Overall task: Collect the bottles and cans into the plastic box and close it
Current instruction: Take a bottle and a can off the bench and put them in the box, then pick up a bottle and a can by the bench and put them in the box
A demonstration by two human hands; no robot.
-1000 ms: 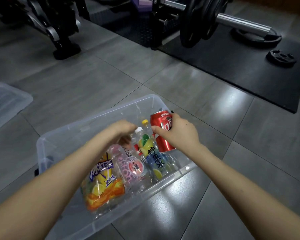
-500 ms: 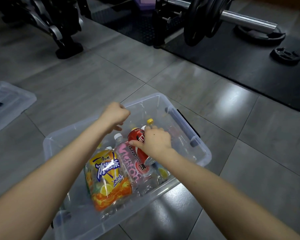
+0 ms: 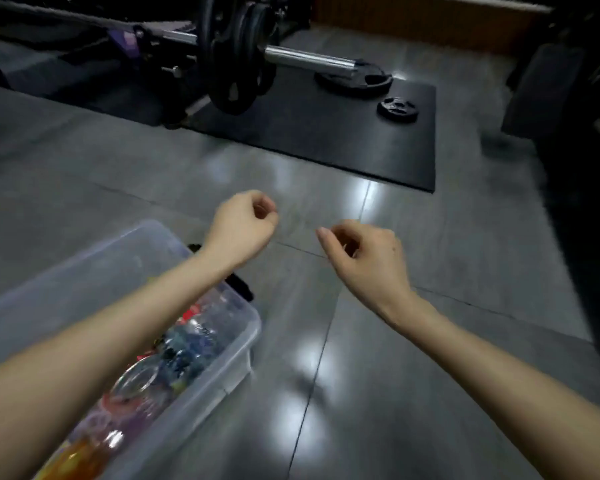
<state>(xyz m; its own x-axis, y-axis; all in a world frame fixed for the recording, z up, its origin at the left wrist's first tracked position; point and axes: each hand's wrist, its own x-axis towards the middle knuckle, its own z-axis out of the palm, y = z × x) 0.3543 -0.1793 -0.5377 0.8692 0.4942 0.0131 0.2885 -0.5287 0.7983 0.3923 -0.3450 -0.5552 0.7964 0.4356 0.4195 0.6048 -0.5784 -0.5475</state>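
Observation:
The clear plastic box point(image 3: 232, 372) lies at the lower left, its top uncovered, partly hidden under my left forearm. Inside it, blurred, lie several bottles point(image 3: 184, 351) and the red can point(image 3: 193, 311). My left hand point(image 3: 243, 225) hovers beyond the box's far right corner, fingers curled shut, holding nothing. My right hand point(image 3: 364, 252) hangs over the bare floor to the right of the box, fingers loosely curled, nothing in it. The whole view is smeared by motion.
Grey floor tiles point(image 3: 378, 358) spread to the right of the box. A black rubber mat point(image 3: 326, 140) lies beyond, with a loaded barbell point(image 3: 243, 57) and loose weight plates point(image 3: 397, 109). Dark equipment point(image 3: 568, 98) stands at the right edge.
My right hand has let go of the red can, which now lies in the box. Both hands have come out of the box and the view has swung right.

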